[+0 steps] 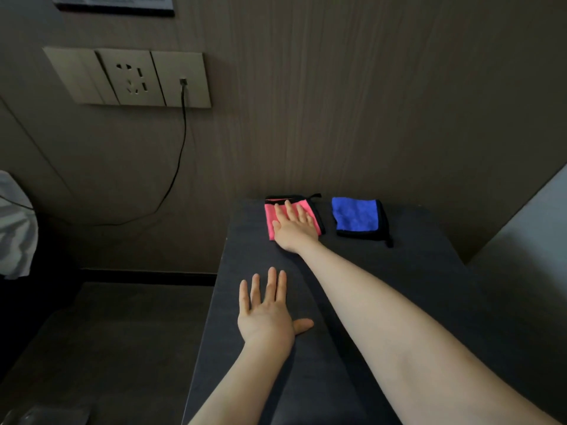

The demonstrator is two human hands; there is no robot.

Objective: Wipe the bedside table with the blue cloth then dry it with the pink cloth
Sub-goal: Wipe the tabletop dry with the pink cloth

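The dark bedside table [414,286] runs from the front of the view to the wall. At its far end lie two folded cloths with black trim: the pink cloth [270,223] on the left and the blue cloth [356,214] on the right, a small gap between them. My right hand [296,225] lies flat on top of the pink cloth, fingers spread and pointing at the wall, covering most of it. My left hand [267,314] rests palm down on the bare tabletop nearer to me, fingers apart, holding nothing. The blue cloth is untouched.
A wood-grain wall stands right behind the cloths. A switch and socket panel [129,78] is on the wall at left, with a black cable [181,142] hanging down from it. Lower floor lies left of the table; a pale surface [527,234] rises at right.
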